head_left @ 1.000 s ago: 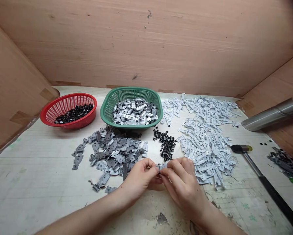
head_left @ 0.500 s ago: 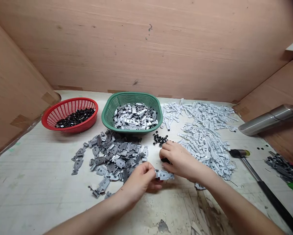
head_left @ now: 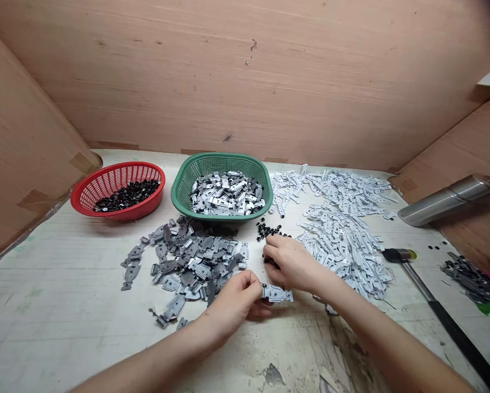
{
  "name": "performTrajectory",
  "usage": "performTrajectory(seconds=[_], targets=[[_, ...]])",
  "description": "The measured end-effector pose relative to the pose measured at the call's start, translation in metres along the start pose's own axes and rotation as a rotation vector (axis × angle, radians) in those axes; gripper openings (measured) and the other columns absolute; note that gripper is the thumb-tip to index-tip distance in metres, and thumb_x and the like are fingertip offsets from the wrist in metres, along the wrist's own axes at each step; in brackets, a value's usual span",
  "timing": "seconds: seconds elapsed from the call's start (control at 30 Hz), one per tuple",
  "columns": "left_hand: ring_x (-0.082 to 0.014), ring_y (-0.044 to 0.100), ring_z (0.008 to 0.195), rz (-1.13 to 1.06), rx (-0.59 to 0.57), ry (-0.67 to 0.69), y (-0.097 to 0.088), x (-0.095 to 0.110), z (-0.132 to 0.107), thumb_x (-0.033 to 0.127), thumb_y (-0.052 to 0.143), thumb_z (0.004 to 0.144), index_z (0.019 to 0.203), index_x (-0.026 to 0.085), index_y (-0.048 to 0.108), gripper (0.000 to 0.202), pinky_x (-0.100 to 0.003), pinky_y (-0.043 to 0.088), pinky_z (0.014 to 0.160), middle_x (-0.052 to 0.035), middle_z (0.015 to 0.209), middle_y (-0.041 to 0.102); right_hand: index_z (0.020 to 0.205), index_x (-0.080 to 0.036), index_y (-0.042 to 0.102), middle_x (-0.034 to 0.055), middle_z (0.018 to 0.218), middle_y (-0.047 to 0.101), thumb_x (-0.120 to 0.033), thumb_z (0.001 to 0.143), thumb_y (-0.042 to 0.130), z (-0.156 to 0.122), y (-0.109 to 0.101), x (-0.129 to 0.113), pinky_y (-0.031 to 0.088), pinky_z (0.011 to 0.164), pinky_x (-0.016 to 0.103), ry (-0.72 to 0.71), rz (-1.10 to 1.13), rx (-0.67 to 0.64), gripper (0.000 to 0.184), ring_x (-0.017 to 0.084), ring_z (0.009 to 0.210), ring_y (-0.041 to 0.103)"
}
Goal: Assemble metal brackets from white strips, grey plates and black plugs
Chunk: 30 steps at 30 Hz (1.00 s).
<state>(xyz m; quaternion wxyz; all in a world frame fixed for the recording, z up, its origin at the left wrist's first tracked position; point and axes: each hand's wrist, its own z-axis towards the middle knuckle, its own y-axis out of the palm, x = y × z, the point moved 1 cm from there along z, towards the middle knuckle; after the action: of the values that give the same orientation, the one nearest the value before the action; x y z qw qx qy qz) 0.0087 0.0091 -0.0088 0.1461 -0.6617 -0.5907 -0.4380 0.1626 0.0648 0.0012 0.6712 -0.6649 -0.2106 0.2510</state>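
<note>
My left hand [head_left: 240, 295] is closed, thumb and fingers pinching one end of a flat grey stamped metal piece [head_left: 278, 294]. The piece points right, above the tabletop. Just beyond it my right hand [head_left: 288, 261] reaches down with curled fingers, beside a scatter of small black parts [head_left: 266, 229]. More black shows under its fingers, but what they grip is hidden. To the left of my left hand lies a heap of dark grey metal pieces [head_left: 204, 259]. A spread of lighter, narrow metal pieces [head_left: 347, 234] lies right of my right hand.
Behind the heap stands a green basket [head_left: 176, 191] of metal pieces. A red basket [head_left: 144, 210] with black parts sits farther left. On the right are a hammer [head_left: 431, 300], a steel cylinder [head_left: 437, 204] and dark metal parts [head_left: 470, 278]. Cardboard walls [head_left: 212, 82] enclose the worktop.
My right hand has shifted slightly left and its fingers have drawn in over the black parts. My left hand keeps its hold on the metal piece, almost unmoved.
</note>
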Motion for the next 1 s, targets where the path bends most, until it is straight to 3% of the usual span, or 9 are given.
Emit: performTrajectory(seconds=[0.4, 0.53, 0.63, 0.77, 1.0], targets=[[-0.0159, 0.064, 0.071, -0.01, 0.016, 0.007, 0.001, 0.001, -0.001, 0.023, 0.052, 0.07, 0.067, 0.019, 0.04, 0.013, -0.036, 0.051, 0.075, 0.0017, 0.07, 0.057, 0.077, -0.016, 0.064, 0.0056, 0.075, 0.058, -0.014, 0.082, 0.05, -0.009, -0.001, 0.01, 0.035, 0.064, 0.028, 0.038, 0.119, 0.139, 0.015, 0.018, 0.073, 0.052], [-0.0152, 0.064, 0.069, -0.004, 0.021, 0.012, -0.001, 0.0, 0.001, 0.022, 0.051, 0.072, 0.069, 0.019, 0.041, 0.01, -0.037, 0.05, 0.076, -0.0003, 0.072, 0.06, 0.076, -0.017, 0.061, 0.0033, 0.076, 0.059, -0.016, 0.081, 0.056, -0.018, -0.001, 0.018, 0.04, 0.059, 0.024, 0.139, 0.262, 0.164, 0.008, 0.014, 0.07, 0.055], [-0.0162, 0.065, 0.071, -0.016, 0.023, 0.018, -0.001, 0.0, 0.002, 0.022, 0.051, 0.072, 0.071, 0.019, 0.043, 0.009, -0.037, 0.05, 0.076, -0.0024, 0.075, 0.062, 0.073, -0.018, 0.059, 0.0005, 0.071, 0.057, -0.022, 0.084, 0.054, -0.025, -0.004, 0.02, 0.04, 0.051, 0.021, 0.232, 0.51, 0.155, 0.013, 0.011, 0.059, 0.052], [-0.0153, 0.064, 0.07, -0.028, 0.025, 0.03, 0.0, 0.001, 0.001, 0.025, 0.054, 0.074, 0.071, 0.018, 0.044, 0.013, -0.037, 0.051, 0.077, -0.0034, 0.077, 0.061, 0.075, -0.018, 0.058, 0.0005, 0.073, 0.056, -0.021, 0.085, 0.054, -0.038, -0.014, 0.012, 0.04, 0.055, 0.023, 0.262, 0.759, 0.189, 0.011, 0.012, 0.063, 0.05], [-0.0151, 0.063, 0.068, -0.083, 0.04, 0.067, 0.0, 0.0, 0.001, 0.025, 0.058, 0.072, 0.069, 0.018, 0.044, 0.016, -0.038, 0.052, 0.076, -0.0002, 0.075, 0.057, 0.08, -0.019, 0.053, 0.0021, 0.077, 0.051, -0.01, 0.083, 0.049, -0.062, -0.019, -0.013, 0.037, 0.057, 0.025, 0.164, 0.704, 0.195, 0.01, 0.013, 0.068, 0.048]])
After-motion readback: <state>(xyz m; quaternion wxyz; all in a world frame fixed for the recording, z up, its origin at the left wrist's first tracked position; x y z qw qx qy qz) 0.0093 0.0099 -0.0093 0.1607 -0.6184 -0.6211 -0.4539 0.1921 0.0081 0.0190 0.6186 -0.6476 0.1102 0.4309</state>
